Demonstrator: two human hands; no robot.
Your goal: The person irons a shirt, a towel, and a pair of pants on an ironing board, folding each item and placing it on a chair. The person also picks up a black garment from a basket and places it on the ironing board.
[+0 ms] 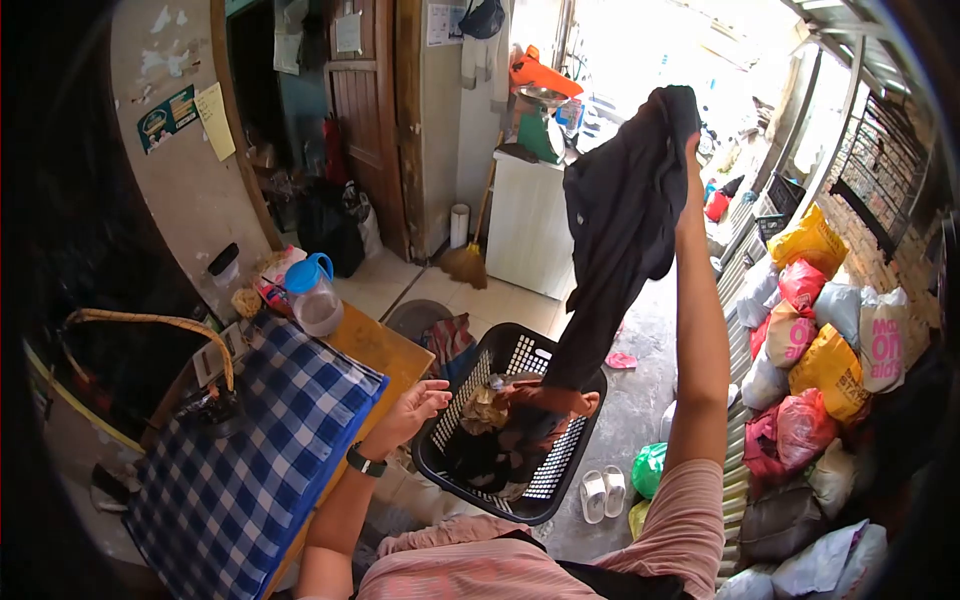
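High at the right, my right hand (692, 158) grips a long black garment (630, 190) by its upper part, with my arm stretched out. The cloth hangs down at a slant, and its lower end overlaps the black plastic laundry basket (562, 468). In the basket lie crumpled clothes, among them a dark piece (478, 455) and a brown one (548, 400). Just left of the basket rim, my left hand (408, 412) is raised with fingers slightly bent and apart, holding nothing. A dark watch (366, 461) sits on that wrist.
To the left stands a table with a blue checked cloth (250, 440) and a blue-lidded jug (316, 292). White sandals (603, 494) lie on the floor. Several filled bags (828, 370) are piled along the right. A broom (466, 264) leans by a white cabinet (520, 225).
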